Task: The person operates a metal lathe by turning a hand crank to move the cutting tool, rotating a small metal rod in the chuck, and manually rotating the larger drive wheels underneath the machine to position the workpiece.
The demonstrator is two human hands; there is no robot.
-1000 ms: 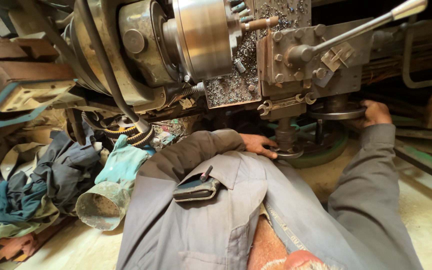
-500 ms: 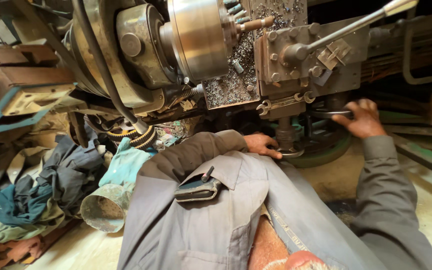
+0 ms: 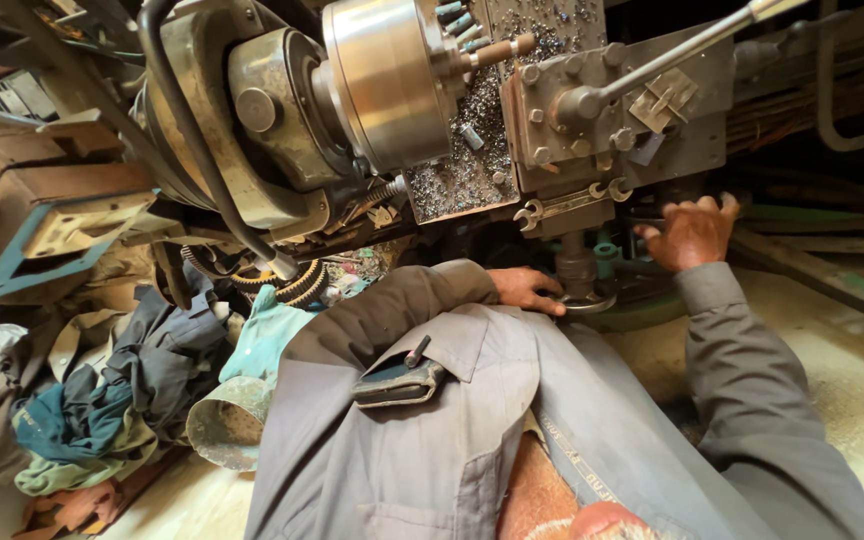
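Dusty pale workshop floor [image 3: 852, 360] under a lathe, with a heap of crumpled rags [image 3: 82, 400] at one side

wrenches [image 3: 572, 203] on carriage [image 3: 612, 110] (chuck [image 3: 392, 80] left) — rags [image 3: 102, 390] below

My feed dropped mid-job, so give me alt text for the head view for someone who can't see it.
A person in a grey work shirt leans over a lathe, left hand on a small handwheel and right hand gripping a control further right. Above, a shiny chuck holds a short rod amid metal chips. Rags lie heaped at left.
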